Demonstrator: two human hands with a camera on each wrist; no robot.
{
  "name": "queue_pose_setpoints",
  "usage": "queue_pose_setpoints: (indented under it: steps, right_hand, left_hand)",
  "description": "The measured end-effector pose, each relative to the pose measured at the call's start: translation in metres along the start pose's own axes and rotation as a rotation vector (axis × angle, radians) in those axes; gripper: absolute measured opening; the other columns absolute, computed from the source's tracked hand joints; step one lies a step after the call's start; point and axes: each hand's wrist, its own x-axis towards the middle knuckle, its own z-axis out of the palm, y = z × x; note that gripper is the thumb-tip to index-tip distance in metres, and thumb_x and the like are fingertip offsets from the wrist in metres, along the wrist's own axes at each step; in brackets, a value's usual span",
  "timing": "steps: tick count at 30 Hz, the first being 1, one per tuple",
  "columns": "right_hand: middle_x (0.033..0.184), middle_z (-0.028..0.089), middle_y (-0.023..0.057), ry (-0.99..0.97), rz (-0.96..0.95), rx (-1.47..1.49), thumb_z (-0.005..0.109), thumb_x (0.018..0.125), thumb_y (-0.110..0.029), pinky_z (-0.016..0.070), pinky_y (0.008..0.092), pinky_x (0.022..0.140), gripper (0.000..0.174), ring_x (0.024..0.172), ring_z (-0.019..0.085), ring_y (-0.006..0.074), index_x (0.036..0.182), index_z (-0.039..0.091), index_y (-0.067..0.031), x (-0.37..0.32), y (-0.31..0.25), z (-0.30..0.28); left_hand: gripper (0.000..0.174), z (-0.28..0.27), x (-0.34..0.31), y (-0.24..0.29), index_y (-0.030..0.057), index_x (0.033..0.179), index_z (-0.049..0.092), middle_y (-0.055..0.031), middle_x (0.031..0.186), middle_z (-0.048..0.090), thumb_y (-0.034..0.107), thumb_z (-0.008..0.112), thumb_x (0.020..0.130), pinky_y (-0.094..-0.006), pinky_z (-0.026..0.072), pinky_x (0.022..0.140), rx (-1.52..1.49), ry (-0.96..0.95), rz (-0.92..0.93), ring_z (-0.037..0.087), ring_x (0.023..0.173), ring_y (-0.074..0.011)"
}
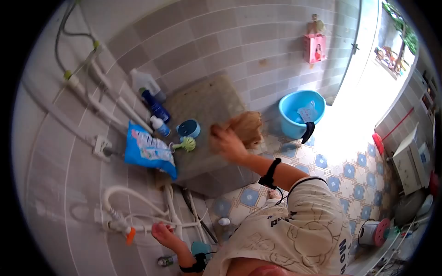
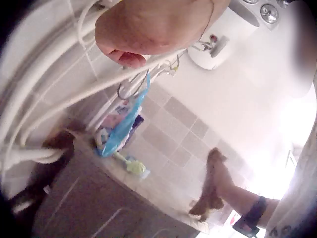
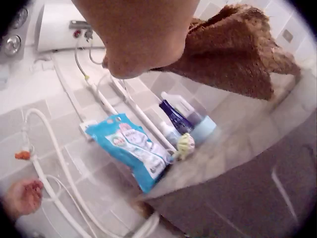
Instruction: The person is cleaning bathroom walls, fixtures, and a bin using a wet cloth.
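A brown cloth (image 1: pixel 248 129) is gripped in my right hand (image 1: pixel 229 146) over the right side of a grey-topped stand (image 1: pixel 198 161). In the right wrist view the cloth (image 3: pixel 233 59) hangs in folds above the edge, and the fingers are mostly hidden behind the hand. My left hand (image 1: pixel 166 234) hovers low at the left, loosely curled with nothing in it, near the white pipes and an orange valve handle (image 1: pixel 131 236). On the stand's left part are a green scrub brush (image 1: pixel 188 144), a round blue container (image 1: pixel 189 129) and a blue detergent bag (image 1: pixel 149 149).
Behind the bag stand a small white-and-blue bottle (image 1: pixel 159 126), a dark blue bottle (image 1: pixel 155 106) and a clear jug (image 1: pixel 147 85). A light blue tub (image 1: pixel 290 124) sits on the tiled floor near the doorway. White pipes (image 1: pixel 172 211) run beside the stand.
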Motion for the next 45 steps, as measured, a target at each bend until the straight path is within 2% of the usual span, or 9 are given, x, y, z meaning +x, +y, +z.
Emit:
queue_pose_setpoints:
  steps: [4,15,17,19,33,37,39,43,45]
  right_hand:
    - [0.14,0.023,0.0077,-0.668,-0.057,-0.207,0.054,0.08,-0.036,0.0225,0.0506,0.101,0.053,0.13,0.017,0.0298,0.129,0.038,-0.0235,-0.03,0.057,0.059]
    - [0.14,0.025,0.0037,-0.489,-0.206,-0.07,0.049,0.083,-0.036,0.0184,0.043,0.105,0.048,0.131,0.015,0.0272,0.127,0.041,-0.0186,0.007,0.247,0.086]
    - [0.139,0.026,0.0023,-0.496,-0.096,-0.135,0.05,0.082,-0.039,0.0194,0.0461,0.102,0.049,0.129,0.02,0.0271,0.127,0.042,-0.0214,0.023,0.253,0.065]
    - [0.138,0.03,0.0013,-0.429,-0.14,-0.163,0.051,0.081,-0.04,0.0182,0.0502,0.101,0.049,0.129,0.022,0.026,0.125,0.044,-0.0212,0.019,0.256,0.081]
    - [0.134,0.036,-0.0004,-0.467,-0.382,0.113,0.055,0.079,-0.031,0.0169,0.0446,0.105,0.04,0.129,0.022,0.0253,0.118,0.049,-0.0201,-0.041,0.257,0.055]
    - [0.131,0.04,0.0083,-0.241,-0.037,0.172,0.052,0.082,-0.03,0.0234,0.0385,0.103,0.039,0.126,0.028,0.0283,0.116,0.05,-0.0105,-0.014,0.318,0.07]
    - [0.122,0.048,0.0116,-0.075,0.888,0.951,0.046,0.088,-0.035,0.0293,0.0353,0.098,0.042,0.118,0.039,0.0252,0.119,0.048,-0.0055,0.004,0.36,0.077]
    - [0.129,0.041,0.0119,0.273,1.309,1.569,0.038,0.085,-0.055,0.0318,0.0404,0.096,0.065,0.116,0.042,0.0253,0.129,0.034,-0.0076,0.051,0.446,0.027]
    - [0.131,0.037,0.0113,0.367,1.227,1.708,0.037,0.083,-0.06,0.0314,0.0465,0.097,0.069,0.12,0.038,0.0269,0.131,0.029,-0.0105,0.07,0.511,0.013]
  left_hand:
    - [0.023,0.06,-0.012,-0.03,0.0072,0.104,0.044,-0.0036,0.09,0.054,0.019,0.05,0.085,-0.0203,0.0391,0.052,-0.054,-0.231,-0.044,0.048,0.062,-0.0097]
    - [0.024,0.23,-0.059,-0.086,0.0063,0.104,0.045,-0.001,0.083,0.052,0.008,0.055,0.082,-0.0203,0.0421,0.053,-0.012,-0.638,-0.228,0.051,0.062,-0.0089]
    - [0.029,0.245,-0.059,-0.117,0.004,0.105,0.048,-0.0071,0.09,0.055,0.012,0.058,0.08,-0.0292,0.0464,0.066,0.106,-0.679,-0.149,0.056,0.074,-0.0191]
    - [0.038,0.26,-0.077,-0.102,0.0015,0.108,0.05,-0.0158,0.103,0.055,0.017,0.062,0.076,-0.0392,0.0426,0.082,0.791,-0.638,0.557,0.053,0.092,-0.0319]
    - [0.047,0.35,-0.088,-0.052,0.0046,0.116,0.049,-0.0187,0.108,0.053,0.025,0.062,0.076,-0.0392,0.0405,0.085,0.69,-0.995,0.483,0.051,0.1,-0.0348]
    - [0.049,0.361,-0.102,-0.051,0.0026,0.114,0.051,-0.0178,0.106,0.055,0.027,0.064,0.074,-0.04,0.0407,0.083,0.72,-1.063,0.312,0.051,0.097,-0.0339]
    - [0.05,0.362,-0.105,-0.07,0.0028,0.112,0.052,-0.0184,0.104,0.055,0.028,0.066,0.071,-0.0406,0.0414,0.082,0.653,-1.02,0.136,0.051,0.096,-0.0347]
    - [0.051,0.371,-0.115,-0.103,0.0009,0.112,0.05,-0.0193,0.104,0.054,0.027,0.066,0.071,-0.0415,0.0406,0.083,0.528,-0.917,0.077,0.051,0.096,-0.0355]
    - [0.049,0.394,-0.127,-0.092,0.0016,0.114,0.049,-0.0182,0.103,0.055,0.028,0.063,0.075,-0.0409,0.0413,0.081,0.615,-0.861,0.0,0.052,0.095,-0.0336]
